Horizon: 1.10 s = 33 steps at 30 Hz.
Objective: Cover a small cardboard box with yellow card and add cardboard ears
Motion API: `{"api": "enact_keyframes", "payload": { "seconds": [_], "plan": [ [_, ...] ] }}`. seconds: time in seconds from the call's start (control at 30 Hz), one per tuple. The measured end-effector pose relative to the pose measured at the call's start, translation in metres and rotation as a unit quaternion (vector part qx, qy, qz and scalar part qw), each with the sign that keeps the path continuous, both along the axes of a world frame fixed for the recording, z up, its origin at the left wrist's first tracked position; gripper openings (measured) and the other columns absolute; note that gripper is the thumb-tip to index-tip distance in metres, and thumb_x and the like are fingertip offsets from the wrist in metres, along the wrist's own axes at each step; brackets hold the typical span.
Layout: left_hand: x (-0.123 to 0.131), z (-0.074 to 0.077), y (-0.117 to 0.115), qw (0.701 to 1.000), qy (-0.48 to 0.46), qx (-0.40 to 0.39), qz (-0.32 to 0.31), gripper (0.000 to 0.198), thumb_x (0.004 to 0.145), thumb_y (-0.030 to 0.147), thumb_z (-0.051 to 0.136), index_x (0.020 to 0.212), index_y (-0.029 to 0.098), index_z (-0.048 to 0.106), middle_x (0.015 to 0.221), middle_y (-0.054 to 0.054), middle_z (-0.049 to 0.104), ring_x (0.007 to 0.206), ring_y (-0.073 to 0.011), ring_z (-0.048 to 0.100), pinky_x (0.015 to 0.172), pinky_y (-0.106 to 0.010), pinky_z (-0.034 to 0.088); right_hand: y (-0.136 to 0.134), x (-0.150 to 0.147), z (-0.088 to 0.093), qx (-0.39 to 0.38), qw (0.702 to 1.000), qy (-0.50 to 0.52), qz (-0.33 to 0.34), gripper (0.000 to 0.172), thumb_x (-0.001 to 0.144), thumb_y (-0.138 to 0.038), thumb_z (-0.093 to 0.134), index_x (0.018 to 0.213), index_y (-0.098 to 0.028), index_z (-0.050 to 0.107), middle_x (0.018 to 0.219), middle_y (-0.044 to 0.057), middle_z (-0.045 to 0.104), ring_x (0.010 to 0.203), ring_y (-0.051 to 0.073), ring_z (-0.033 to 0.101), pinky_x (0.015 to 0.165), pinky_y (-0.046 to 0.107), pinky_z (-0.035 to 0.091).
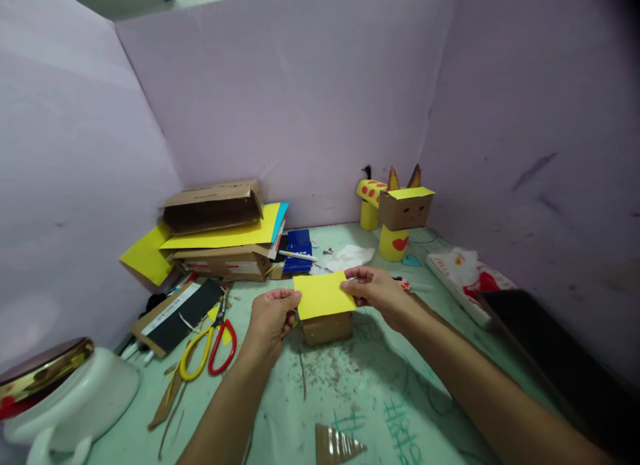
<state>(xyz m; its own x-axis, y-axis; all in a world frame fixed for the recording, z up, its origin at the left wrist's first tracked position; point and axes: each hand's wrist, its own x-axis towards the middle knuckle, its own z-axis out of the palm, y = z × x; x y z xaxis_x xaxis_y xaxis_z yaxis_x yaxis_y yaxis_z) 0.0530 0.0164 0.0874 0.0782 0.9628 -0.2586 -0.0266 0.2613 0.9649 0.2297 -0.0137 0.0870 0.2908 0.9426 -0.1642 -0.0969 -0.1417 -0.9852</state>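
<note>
A yellow sheet of paper (pixel 324 294) is stretched between my two hands over a small brown cardboard box (pixel 327 330). My left hand (pixel 274 317) pinches its left edge between thumb and fingers. At the right edge, my right hand (pixel 375 292) grips the paper the same way. The sheet covers the top of the box, whose front side shows below it; whether paper and box touch everywhere I cannot tell. Crumbs and a thin strip lie on the table just in front of the box.
Scissors (pixel 210 350) with yellow and red handles lie left. A cardboard animal (pixel 406 210) stands at the back right. Cardboard boxes (pixel 215 212) and coloured paper are stacked back left. A white pot (pixel 95 392) is front left, a corrugated cardboard piece (pixel 336 444) at the front.
</note>
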Motion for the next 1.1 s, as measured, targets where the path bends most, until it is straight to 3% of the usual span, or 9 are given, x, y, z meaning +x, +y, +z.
{"api": "enact_keyframes", "payload": {
  "seconds": [0.27, 0.8, 0.93, 1.03, 1.1],
  "plan": [
    [-0.001, -0.002, -0.008, 0.999, 0.041, -0.011, 0.008, 0.020, 0.057, 0.029, 0.065, 0.057, 0.017, 0.050, 0.036, 0.009, 0.042, 0.027, -0.0020, 0.026, 0.031, -0.016, 0.013, -0.001, 0.000, -0.016, -0.001, 1.000, -0.009, -0.008, 0.022, 0.058, -0.016, 0.071, 0.076, -0.015, 0.060, 0.049, -0.004, 0.057, 0.041, 0.008, 0.047, 0.042, 0.020, 0.036],
    [0.000, -0.011, -0.008, 0.997, 0.078, -0.016, -0.001, 0.015, 0.064, 0.027, 0.061, 0.061, 0.016, 0.051, 0.037, 0.007, 0.044, 0.028, -0.0048, 0.036, 0.031, -0.016, 0.023, -0.003, 0.007, -0.028, 0.027, 0.997, -0.046, 0.050, 0.036, 0.059, -0.023, 0.071, 0.091, -0.015, 0.055, 0.054, -0.005, 0.054, 0.048, 0.010, 0.049, 0.049, 0.022, 0.038],
    [0.000, -0.011, -0.009, 0.995, 0.100, -0.006, -0.009, 0.015, 0.066, 0.029, 0.059, 0.063, 0.016, 0.051, 0.037, 0.007, 0.044, 0.028, -0.0053, 0.037, 0.031, -0.016, 0.023, -0.004, 0.009, -0.028, 0.044, 0.995, -0.084, 0.030, 0.039, 0.058, -0.022, 0.071, 0.092, -0.018, 0.052, 0.071, -0.002, 0.057, 0.059, 0.012, 0.053, 0.056, 0.025, 0.042],
    [0.001, -0.012, -0.010, 0.992, 0.129, 0.008, -0.017, 0.016, 0.067, 0.030, 0.058, 0.063, 0.016, 0.051, 0.037, 0.007, 0.044, 0.028, -0.0054, 0.035, 0.032, -0.017, 0.024, -0.007, 0.010, -0.024, 0.119, 0.965, -0.235, 0.005, 0.030, 0.061, -0.020, 0.070, 0.086, -0.019, 0.054, 0.091, 0.003, 0.057, 0.078, 0.017, 0.056, 0.067, 0.030, 0.046],
    [0.002, -0.014, -0.009, 0.987, 0.155, 0.025, -0.015, 0.016, 0.068, 0.031, 0.057, 0.066, 0.016, 0.053, 0.040, 0.006, 0.045, 0.030, -0.0068, 0.037, 0.033, -0.018, 0.027, -0.009, 0.011, -0.022, 0.205, 0.914, -0.351, 0.016, 0.023, 0.066, -0.016, 0.066, 0.086, -0.020, 0.057, 0.095, 0.005, 0.059, 0.089, 0.021, 0.055, 0.076, 0.035, 0.046]
  ]
}}
